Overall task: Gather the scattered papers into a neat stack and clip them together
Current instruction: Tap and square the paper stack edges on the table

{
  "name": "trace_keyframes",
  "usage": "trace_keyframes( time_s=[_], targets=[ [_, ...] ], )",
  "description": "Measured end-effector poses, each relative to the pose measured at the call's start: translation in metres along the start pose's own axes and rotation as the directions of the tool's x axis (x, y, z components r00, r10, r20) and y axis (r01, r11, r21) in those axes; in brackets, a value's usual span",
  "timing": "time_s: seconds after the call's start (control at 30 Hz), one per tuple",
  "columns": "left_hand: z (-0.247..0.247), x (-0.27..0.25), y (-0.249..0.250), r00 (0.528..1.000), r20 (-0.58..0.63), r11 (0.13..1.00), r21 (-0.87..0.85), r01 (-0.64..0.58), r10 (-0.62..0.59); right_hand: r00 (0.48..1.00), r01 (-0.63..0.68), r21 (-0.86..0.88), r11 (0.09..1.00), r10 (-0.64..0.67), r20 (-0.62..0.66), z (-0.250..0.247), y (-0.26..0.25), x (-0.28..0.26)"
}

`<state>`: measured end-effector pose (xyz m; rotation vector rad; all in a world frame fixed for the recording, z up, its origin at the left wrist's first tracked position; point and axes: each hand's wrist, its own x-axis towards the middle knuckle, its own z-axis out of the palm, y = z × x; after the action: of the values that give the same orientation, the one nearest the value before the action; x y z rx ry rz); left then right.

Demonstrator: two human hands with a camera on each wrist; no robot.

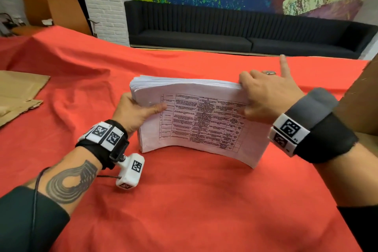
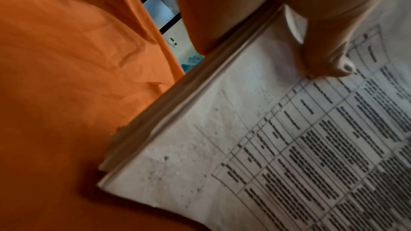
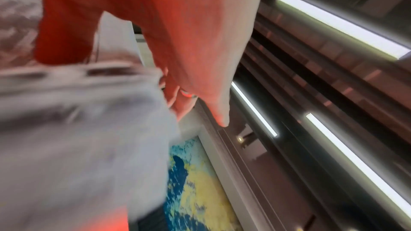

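A thick stack of printed papers (image 1: pixel 196 120) stands on its lower edge on the red cloth, tilted and bowed, its top sheet showing a table of text. My left hand (image 1: pixel 141 110) grips the stack's left side, thumb on the front sheet (image 2: pixel 327 66), fingers behind. My right hand (image 1: pixel 263 98) grips the upper right corner with fingers curled over the top edge and the little finger sticking up. In the right wrist view the stack (image 3: pixel 77 138) is a blurred grey mass under the hand (image 3: pixel 200 69). No clip is in view.
The red cloth (image 1: pixel 184 200) covers the whole table. Brown cardboard sheets (image 1: pixel 18 92) lie at the left edge, and a cardboard panel (image 1: pixel 360 104) rises at the right. A black sofa (image 1: pixel 225 30) and a painted wall stand beyond the table.
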<state>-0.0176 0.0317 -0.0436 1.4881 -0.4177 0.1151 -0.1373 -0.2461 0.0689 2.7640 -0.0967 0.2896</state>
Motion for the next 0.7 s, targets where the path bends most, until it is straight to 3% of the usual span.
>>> trace_keyframes(
  time_s=[0.1,0.17,0.2,0.23,0.3,0.33,0.37,0.4,0.43,0.47,0.5,0.53,0.6,0.7],
  targets=[
    [0.009,0.003,0.027,0.989,0.086,0.992,0.036,-0.121,0.117,0.988,0.153,0.207,0.966,-0.149,-0.035,-0.021,-0.029,0.011],
    [0.015,0.003,0.054,0.956,0.181,0.955,0.144,-0.260,0.233,0.980,0.198,0.317,0.928,-0.183,-0.076,-0.034,-0.038,0.018],
    [0.017,0.003,0.068,0.947,0.158,0.928,0.210,-0.308,0.278,0.978,0.205,0.364,0.909,-0.179,-0.105,-0.039,-0.036,0.023],
    [0.017,0.005,0.081,0.940,0.068,0.897,0.281,-0.340,0.335,0.978,0.200,0.435,0.878,-0.152,-0.142,-0.042,-0.030,0.025],
    [0.012,0.012,0.096,0.864,-0.169,0.818,0.448,-0.362,0.475,0.974,0.179,0.625,0.760,-0.047,-0.223,-0.041,-0.012,0.029],
    [0.008,0.016,0.096,0.820,-0.256,0.800,0.490,-0.346,0.511,0.963,0.194,0.728,0.657,0.014,-0.269,-0.036,-0.003,0.030],
    [0.005,0.019,0.091,0.811,-0.312,0.827,0.457,-0.328,0.494,0.948,0.227,0.825,0.517,0.075,-0.308,-0.029,0.004,0.030],
    [0.007,0.022,0.086,0.865,-0.327,0.908,0.308,-0.285,0.382,0.933,0.275,0.900,0.338,0.131,-0.335,-0.021,0.006,0.029],
    [0.013,0.020,0.082,0.943,-0.261,0.979,0.058,-0.198,0.206,0.924,0.310,0.937,0.161,0.179,-0.337,-0.014,0.005,0.028],
    [0.020,0.017,0.078,0.996,-0.078,0.989,-0.138,-0.052,0.042,0.922,0.330,0.944,-0.005,0.215,-0.321,-0.006,0.004,0.028],
    [0.028,0.015,0.076,0.993,0.109,0.975,-0.208,0.075,-0.053,0.923,0.332,0.934,-0.128,0.246,-0.295,0.000,-0.001,0.026],
    [0.033,0.013,0.074,0.971,0.213,0.973,-0.182,0.145,-0.104,0.922,0.327,0.923,-0.202,0.285,-0.264,0.005,-0.006,0.026],
    [0.041,0.014,0.070,0.981,0.170,0.990,-0.090,0.110,-0.093,0.905,0.304,0.919,-0.251,0.378,-0.196,0.013,-0.016,0.021],
    [0.057,0.010,0.068,0.992,-0.057,0.982,0.158,-0.104,0.114,0.826,0.315,0.929,-0.195,0.539,-0.167,0.024,-0.031,0.017]
  ],
)
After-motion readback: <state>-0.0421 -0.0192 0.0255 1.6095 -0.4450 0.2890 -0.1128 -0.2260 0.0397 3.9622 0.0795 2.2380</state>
